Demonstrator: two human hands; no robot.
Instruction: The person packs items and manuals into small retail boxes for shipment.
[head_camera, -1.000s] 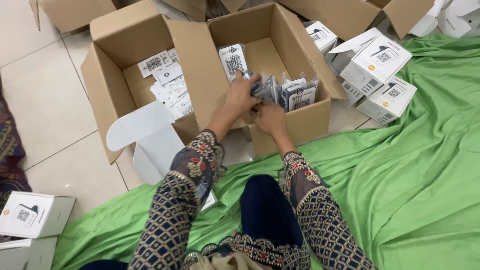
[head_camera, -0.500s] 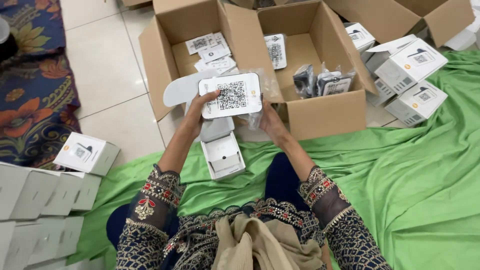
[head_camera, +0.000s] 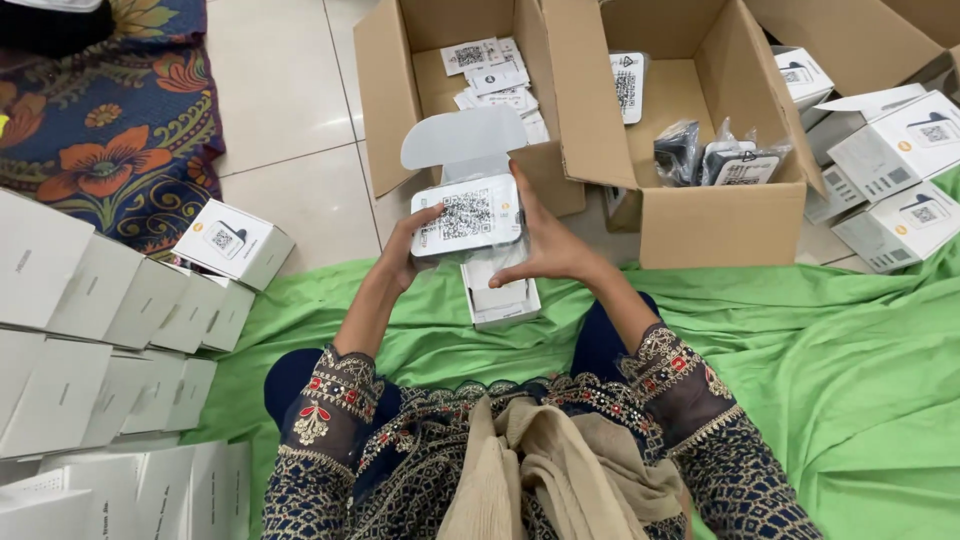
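Observation:
A flat white device (head_camera: 467, 214) wrapped in clear plastic, with a square code pattern on its face, is held between both hands. My left hand (head_camera: 406, 250) grips its left edge and my right hand (head_camera: 545, 245) grips its right edge. Right under it an open small white box (head_camera: 497, 297) with its lid (head_camera: 463, 138) flipped up stands on the green cloth (head_camera: 860, 360).
Two open cardboard cartons stand ahead: the left carton (head_camera: 390, 110) holds white leaflets, the right carton (head_camera: 720, 225) holds several bagged devices. White boxes (head_camera: 895, 150) pile at the right. More closed white boxes (head_camera: 110, 320) stack at the left, beside a floral rug (head_camera: 110, 140).
My hands came out of the right carton with a wrapped device and brought it over the open small box. The camera view swung left and tilted, showing the stacked boxes at the left.

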